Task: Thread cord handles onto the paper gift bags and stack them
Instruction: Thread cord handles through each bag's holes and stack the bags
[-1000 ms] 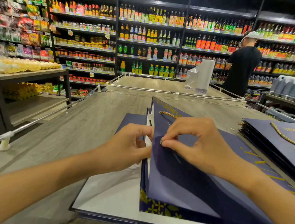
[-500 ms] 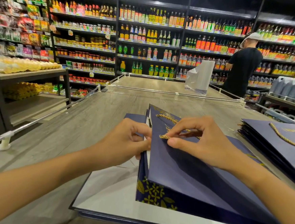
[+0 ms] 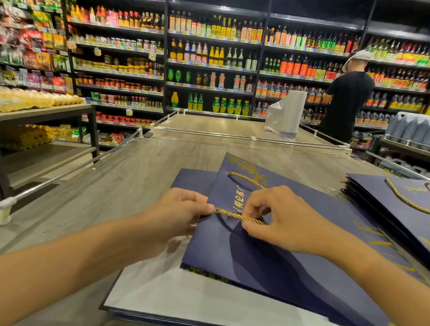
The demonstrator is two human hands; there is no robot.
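Note:
A flat navy paper gift bag (image 3: 290, 266) with gold print lies tilted on a pile of unthreaded bags (image 3: 197, 303). A gold twisted cord (image 3: 238, 216) runs across the bag near its top edge. My left hand (image 3: 179, 214) grips the bag's left edge where the cord's end comes out. My right hand (image 3: 284, 219) pinches the cord further right, between thumb and forefinger. The cord's other part (image 3: 246, 179) loops higher up on the bag.
A stack of finished navy bags (image 3: 397, 215) with a gold handle (image 3: 416, 202) lies at the right on the wooden display table (image 3: 130, 182). Clear rails edge the table. A person in black stands by the far bottle shelves. Egg trays sit left.
The bag has tipped down flatter. My right hand has pulled a longer length of cord out to the right, while my left hand stayed at the bag's edge.

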